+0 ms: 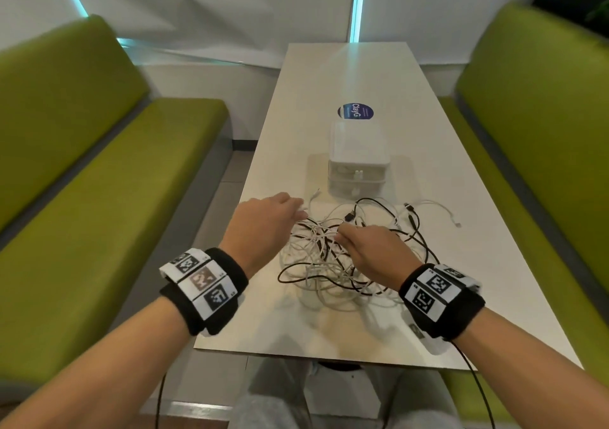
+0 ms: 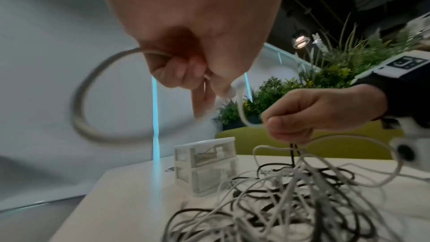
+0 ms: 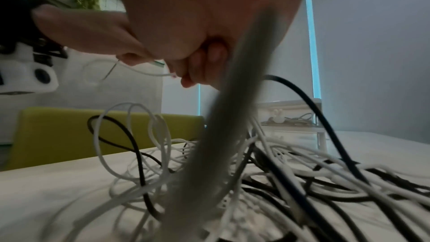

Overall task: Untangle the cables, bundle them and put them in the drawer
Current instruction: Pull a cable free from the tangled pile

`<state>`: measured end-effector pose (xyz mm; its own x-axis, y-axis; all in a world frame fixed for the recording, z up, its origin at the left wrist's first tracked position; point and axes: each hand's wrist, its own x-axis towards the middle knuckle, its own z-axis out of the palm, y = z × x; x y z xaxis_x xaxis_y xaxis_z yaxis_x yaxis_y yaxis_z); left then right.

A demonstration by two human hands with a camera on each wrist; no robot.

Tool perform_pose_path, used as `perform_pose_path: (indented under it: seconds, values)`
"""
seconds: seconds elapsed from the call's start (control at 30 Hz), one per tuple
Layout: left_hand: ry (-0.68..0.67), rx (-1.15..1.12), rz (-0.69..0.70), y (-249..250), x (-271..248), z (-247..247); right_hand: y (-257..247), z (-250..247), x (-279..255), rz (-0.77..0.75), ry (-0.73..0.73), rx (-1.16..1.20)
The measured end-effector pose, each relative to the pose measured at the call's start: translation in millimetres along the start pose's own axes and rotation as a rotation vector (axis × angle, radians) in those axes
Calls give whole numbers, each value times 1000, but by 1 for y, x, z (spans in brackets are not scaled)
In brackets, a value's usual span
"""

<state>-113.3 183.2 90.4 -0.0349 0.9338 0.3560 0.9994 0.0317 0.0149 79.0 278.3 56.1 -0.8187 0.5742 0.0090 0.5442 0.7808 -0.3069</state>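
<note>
- Two hands work the tangle: left hand (image 1: 263, 221) pinches a white cable (image 2: 241, 102), drawing an end free.
- Right hand (image 1: 369, 250) pinches several strands, lifting them to anchor the cables (image 1: 346, 257).
- Drawer unit (image 1: 357, 165) stands just beyond, on the table (image 1: 428, 125).

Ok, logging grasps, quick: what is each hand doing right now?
Left hand: pinching a white cable.
Right hand: gripping strands of the cable tangle.

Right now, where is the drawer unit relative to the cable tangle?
In the head view the small clear drawer unit stands on the white table, just beyond the cable tangle, slightly right of centre, with a round blue sticker behind it.
</note>
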Motion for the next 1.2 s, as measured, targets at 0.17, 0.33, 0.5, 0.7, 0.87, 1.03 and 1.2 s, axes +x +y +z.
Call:
perform_pose_path:
  seconds: [0.17, 0.33, 0.5, 0.7, 0.87, 1.03, 1.2]
  values:
    - [72, -198, 77, 39, 10, 9, -9, 0, 2, 38, 66, 26]
    - [-158, -207, -92, 54, 6, 20, -6, -6, -8, 22, 115, 185]
    - [-60, -179, -4, 32, -3, 6, 3, -2, -15, -28, 50, 163]
    - [-103, 64, -203, 5, -6, 14, 8, 0, -4, -14, 6, 66]
    - [31, -108, -104, 20, 0, 18, 3, 5, 0, 14, 63, 5]
    - [-96, -333, -73, 48, 9, 26, 0, 0, -3, 21, 163, 177]
    - [-14, -299, 51, 40, 5, 22, 8, -2, -8, -69, 86, 145]
